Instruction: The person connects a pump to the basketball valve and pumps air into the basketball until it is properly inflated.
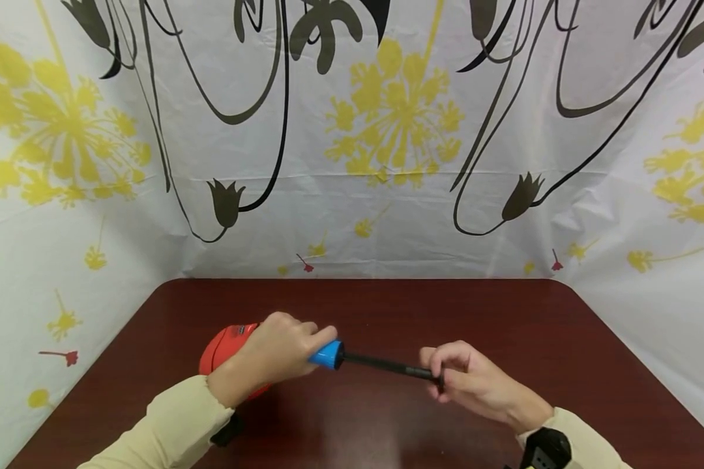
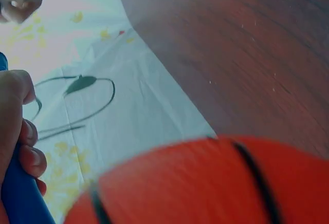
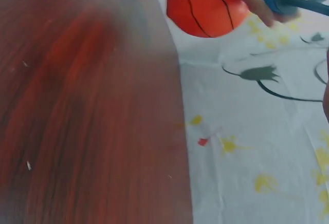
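A small hand pump lies slantwise between my two hands in the head view. My left hand grips its blue barrel, fingers curled round it; much of the barrel also shows in the left wrist view. Out of the barrel extends a long black rod. At its far end my right hand pinches the black handle between thumb and fingers. An orange-red ball with black lines, like a mini basketball, sits behind the left hand, partly hidden by it. The right wrist view shows the ball beside the barrel.
Below the hands spreads a dark reddish-brown table with rounded far corners. A white sheet printed with yellow and dark flowers hangs behind it and along both sides.
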Tool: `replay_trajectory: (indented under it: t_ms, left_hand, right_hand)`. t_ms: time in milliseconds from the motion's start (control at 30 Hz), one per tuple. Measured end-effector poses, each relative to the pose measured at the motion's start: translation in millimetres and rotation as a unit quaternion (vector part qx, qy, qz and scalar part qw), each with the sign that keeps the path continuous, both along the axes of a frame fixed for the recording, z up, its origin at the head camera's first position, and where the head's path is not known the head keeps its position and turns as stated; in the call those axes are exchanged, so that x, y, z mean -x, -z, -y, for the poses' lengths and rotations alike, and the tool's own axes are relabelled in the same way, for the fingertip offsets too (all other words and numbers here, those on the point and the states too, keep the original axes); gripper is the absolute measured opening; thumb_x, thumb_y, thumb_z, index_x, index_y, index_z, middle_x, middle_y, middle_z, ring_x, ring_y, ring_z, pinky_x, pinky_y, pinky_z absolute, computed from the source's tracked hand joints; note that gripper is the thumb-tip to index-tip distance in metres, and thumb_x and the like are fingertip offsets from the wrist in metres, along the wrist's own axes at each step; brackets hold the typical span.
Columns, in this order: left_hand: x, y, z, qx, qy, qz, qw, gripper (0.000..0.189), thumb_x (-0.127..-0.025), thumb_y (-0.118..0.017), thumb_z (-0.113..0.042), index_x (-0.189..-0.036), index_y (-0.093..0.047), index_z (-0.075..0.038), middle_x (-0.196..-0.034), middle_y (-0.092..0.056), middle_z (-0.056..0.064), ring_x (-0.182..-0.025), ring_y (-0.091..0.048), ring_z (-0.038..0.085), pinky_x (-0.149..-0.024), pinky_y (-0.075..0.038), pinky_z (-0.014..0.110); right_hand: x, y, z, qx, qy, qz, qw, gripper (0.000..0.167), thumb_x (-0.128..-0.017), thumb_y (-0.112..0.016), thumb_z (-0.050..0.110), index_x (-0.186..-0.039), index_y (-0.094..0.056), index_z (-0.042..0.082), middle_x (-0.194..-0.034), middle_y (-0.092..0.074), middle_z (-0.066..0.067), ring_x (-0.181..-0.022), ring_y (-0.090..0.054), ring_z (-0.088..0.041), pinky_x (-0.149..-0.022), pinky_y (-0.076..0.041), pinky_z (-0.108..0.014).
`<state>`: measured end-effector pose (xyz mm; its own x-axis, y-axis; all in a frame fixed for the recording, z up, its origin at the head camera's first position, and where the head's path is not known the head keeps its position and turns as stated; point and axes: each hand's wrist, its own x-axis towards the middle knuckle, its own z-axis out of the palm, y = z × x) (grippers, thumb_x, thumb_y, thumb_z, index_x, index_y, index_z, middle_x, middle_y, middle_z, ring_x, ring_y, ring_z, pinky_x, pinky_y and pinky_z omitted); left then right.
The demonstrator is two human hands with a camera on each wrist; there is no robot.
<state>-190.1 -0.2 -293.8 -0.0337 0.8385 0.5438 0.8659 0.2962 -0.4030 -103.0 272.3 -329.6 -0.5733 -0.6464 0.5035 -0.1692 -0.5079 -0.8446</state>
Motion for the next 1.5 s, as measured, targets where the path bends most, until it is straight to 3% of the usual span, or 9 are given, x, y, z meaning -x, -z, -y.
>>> replay_trajectory:
  t_ms: [167,300,433,600,800,933,1100,1333,1500]
  left_hand:
    - [-5.4,0.6,-13.8,0.006,0.001,0.004,1.0000,0.022,-0.071,-0.066,-0.024,-0.075,-0.047,-0.014,-0.046,-0.036,-0.007,-0.037,-0.025,0.003,-0.038,-0.019,0.017]
    - [-5.9,-1.5,-18.0,0.016,0.013,-0.004,0.9998,0.022,-0.072,-0.067,-0.027,-0.074,-0.047,-0.016,-0.045,-0.034,-0.006,-0.036,-0.023,0.003,-0.038,-0.016,0.017]
    - [-0.7,-3.1,-8.6,0.026,0.012,-0.001,0.9996,0.025,-0.071,-0.069,-0.030,-0.077,-0.049,-0.016,-0.047,-0.039,-0.006,-0.036,-0.030,0.003,-0.038,-0.020,0.016]
    - [6.0,-3.5,7.9,0.018,0.002,0.005,0.9998,0.031,-0.065,-0.073,-0.028,-0.080,-0.049,-0.014,-0.051,-0.047,-0.005,-0.039,-0.038,0.004,-0.038,-0.028,0.016]
    - [0.9,2.4,3.2,0.017,0.004,0.001,0.9998,0.025,-0.067,-0.069,-0.025,-0.077,-0.048,-0.014,-0.049,-0.044,-0.006,-0.037,-0.036,0.004,-0.038,-0.026,0.016]
    - [-0.6,6.6,-4.3,0.014,0.013,0.004,0.9998,0.025,-0.070,-0.068,-0.027,-0.075,-0.047,-0.015,-0.047,-0.038,-0.006,-0.036,-0.028,0.003,-0.038,-0.020,0.016]
    - [4.9,10.5,-2.6,0.029,0.032,-0.002,0.9991,0.026,-0.070,-0.069,-0.030,-0.077,-0.048,-0.016,-0.046,-0.035,-0.007,-0.036,-0.024,0.002,-0.038,-0.017,0.015]
    - [14.5,8.1,14.7,0.007,0.019,0.000,0.9998,0.033,-0.063,-0.073,-0.029,-0.078,-0.047,-0.014,-0.050,-0.043,-0.007,-0.038,-0.037,0.003,-0.038,-0.027,0.015]
    - [9.5,3.5,6.4,0.027,0.000,0.000,0.9996,0.029,-0.067,-0.070,-0.028,-0.077,-0.048,-0.014,-0.048,-0.041,-0.006,-0.037,-0.035,0.004,-0.037,-0.025,0.017]
  right_hand:
    - [15.0,3.2,33,-0.015,0.074,-0.020,0.9969,0.012,-0.088,-0.038,-0.009,-0.091,-0.050,-0.009,-0.087,-0.051,-0.006,-0.078,-0.056,-0.014,-0.063,-0.047,-0.020]
    - [15.8,-0.1,45,-0.056,0.109,-0.028,0.9921,0.011,-0.086,-0.044,-0.009,-0.090,-0.054,-0.008,-0.088,-0.055,-0.008,-0.081,-0.060,-0.014,-0.065,-0.050,-0.025]
    - [8.1,-4.1,27,-0.066,0.070,-0.016,0.9953,0.018,-0.088,-0.042,-0.007,-0.097,-0.057,-0.002,-0.093,-0.052,-0.007,-0.085,-0.058,-0.015,-0.067,-0.048,-0.024]
    - [-1.2,3.1,0,-0.015,-0.015,0.024,0.9995,0.023,-0.092,-0.038,0.003,-0.105,-0.057,0.006,-0.098,-0.047,-0.004,-0.088,-0.053,-0.012,-0.071,-0.044,-0.018]
    - [11.5,9.4,35,-0.026,0.073,-0.015,0.9969,0.015,-0.083,-0.041,-0.013,-0.089,-0.053,-0.007,-0.086,-0.050,-0.003,-0.078,-0.056,-0.011,-0.062,-0.045,-0.017]
    - [24.1,8.0,57,-0.056,0.112,-0.027,0.9917,0.009,-0.086,-0.047,-0.006,-0.088,-0.052,-0.013,-0.084,-0.055,-0.007,-0.077,-0.060,-0.013,-0.062,-0.049,-0.023]
    - [20.8,7.9,48,-0.085,0.092,-0.011,0.9920,0.013,-0.088,-0.046,-0.004,-0.094,-0.057,-0.008,-0.088,-0.057,-0.009,-0.081,-0.060,-0.014,-0.066,-0.050,-0.026]
    - [7.7,10.6,12,-0.011,0.012,-0.006,0.9998,0.023,-0.091,-0.040,0.001,-0.103,-0.060,0.007,-0.089,-0.044,0.000,-0.084,-0.059,-0.011,-0.066,-0.045,-0.017]
    - [16.4,13.7,24,-0.021,0.052,-0.008,0.9984,0.024,-0.087,-0.038,-0.010,-0.095,-0.058,0.001,-0.088,-0.043,-0.001,-0.080,-0.060,-0.012,-0.064,-0.045,-0.018]
